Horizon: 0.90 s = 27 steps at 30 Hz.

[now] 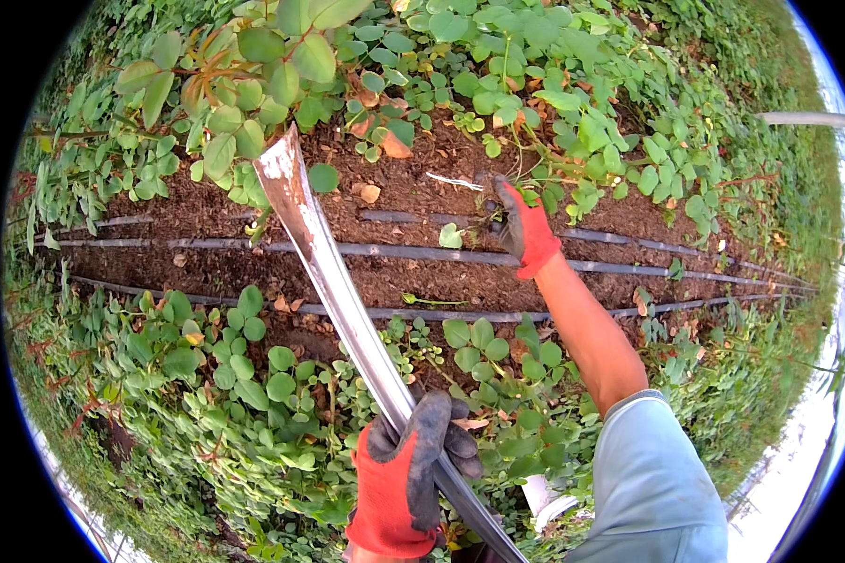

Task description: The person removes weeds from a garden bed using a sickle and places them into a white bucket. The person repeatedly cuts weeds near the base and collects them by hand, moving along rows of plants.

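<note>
My left hand, in a red glove with a dark grey coated palm, is closed around the shaft of a long metal digging tool. The tool slants up and left, and its flared, soil-stained blade is over the bed, below leafy rose stems. My right hand, gloved alike, reaches down to the brown soil at the base of green plants. Thin stems and small leaves show around its fingertips; whether they are gripped is hidden. Left of those fingers is a white strip.
Black drip lines run across the bed. A loose leaf and a green cut stem lie there. Dense rose foliage borders the near side. A pale pipe is at far right, a white object low down.
</note>
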{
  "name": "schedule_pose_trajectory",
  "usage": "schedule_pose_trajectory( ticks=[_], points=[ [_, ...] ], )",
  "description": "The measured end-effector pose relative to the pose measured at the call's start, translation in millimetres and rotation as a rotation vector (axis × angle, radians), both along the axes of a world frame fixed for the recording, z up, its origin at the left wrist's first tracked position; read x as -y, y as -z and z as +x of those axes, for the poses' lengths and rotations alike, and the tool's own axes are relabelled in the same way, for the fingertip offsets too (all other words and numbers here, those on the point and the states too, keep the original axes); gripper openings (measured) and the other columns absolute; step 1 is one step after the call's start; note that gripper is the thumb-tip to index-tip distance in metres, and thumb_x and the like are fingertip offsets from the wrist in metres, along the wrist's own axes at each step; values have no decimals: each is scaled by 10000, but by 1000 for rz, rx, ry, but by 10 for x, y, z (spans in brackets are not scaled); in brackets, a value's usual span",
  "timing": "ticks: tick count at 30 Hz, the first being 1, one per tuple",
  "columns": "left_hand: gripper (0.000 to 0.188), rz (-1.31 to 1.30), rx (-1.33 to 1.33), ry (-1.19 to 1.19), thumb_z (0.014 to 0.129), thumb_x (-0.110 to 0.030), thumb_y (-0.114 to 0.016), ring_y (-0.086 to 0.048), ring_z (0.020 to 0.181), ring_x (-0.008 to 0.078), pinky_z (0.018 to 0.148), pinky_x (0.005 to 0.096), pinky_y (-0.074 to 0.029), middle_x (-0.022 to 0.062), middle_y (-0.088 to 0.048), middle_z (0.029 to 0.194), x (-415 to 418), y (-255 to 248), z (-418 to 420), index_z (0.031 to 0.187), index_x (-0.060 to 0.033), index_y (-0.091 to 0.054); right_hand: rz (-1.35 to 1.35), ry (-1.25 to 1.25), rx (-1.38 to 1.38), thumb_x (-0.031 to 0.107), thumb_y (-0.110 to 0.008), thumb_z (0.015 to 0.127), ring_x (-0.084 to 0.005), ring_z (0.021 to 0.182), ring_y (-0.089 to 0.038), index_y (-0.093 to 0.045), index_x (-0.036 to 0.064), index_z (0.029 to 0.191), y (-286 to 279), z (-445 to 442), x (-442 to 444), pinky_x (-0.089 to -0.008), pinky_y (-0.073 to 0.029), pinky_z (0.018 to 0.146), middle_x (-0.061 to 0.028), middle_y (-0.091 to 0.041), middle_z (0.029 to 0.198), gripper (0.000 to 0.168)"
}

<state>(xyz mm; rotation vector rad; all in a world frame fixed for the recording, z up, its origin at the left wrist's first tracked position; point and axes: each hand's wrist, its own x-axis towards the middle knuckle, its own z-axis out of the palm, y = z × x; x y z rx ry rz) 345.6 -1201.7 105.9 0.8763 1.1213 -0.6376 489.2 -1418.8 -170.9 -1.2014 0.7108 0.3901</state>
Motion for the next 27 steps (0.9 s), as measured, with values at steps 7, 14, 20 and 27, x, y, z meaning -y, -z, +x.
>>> schedule_pose_trajectory(
  ticks=[7,14,20,27],
  points=[
    [336,27,39,-47,879,-294,-618,-569,489,166,479,267,-476,81,-591,627,133,-83,-151,926,38,-598,-52,75,-88,248,-685,831,-170,660,-537,-571,69,1069,190,-286,206,-366,-484,580,-84,-596,960,319],
    [290,66,50,-119,868,-254,-643,-543,480,157,436,301,-484,95,-579,658,215,-130,-336,956,5,-546,-175,146,-27,199,-685,829,-154,580,-558,-567,62,939,-33,-678,419,-311,-456,454,-38,-591,764,212],
    [322,97,97,-96,883,-307,-607,-521,449,158,431,292,-471,70,-540,614,463,-215,-536,926,7,-548,51,289,-44,193,-652,853,-172,683,-611,-593,31,986,-752,-1284,862,-343,-523,612,-71,-627,848,217],
    [388,61,201,23,878,-389,-606,-490,475,137,447,275,-417,29,-508,598,837,-435,-787,916,-7,-548,-148,228,127,198,-587,908,-149,688,-578,-574,15,1074,-1225,-2571,1485,-303,-480,586,-50,-590,832,247]
  ],
)
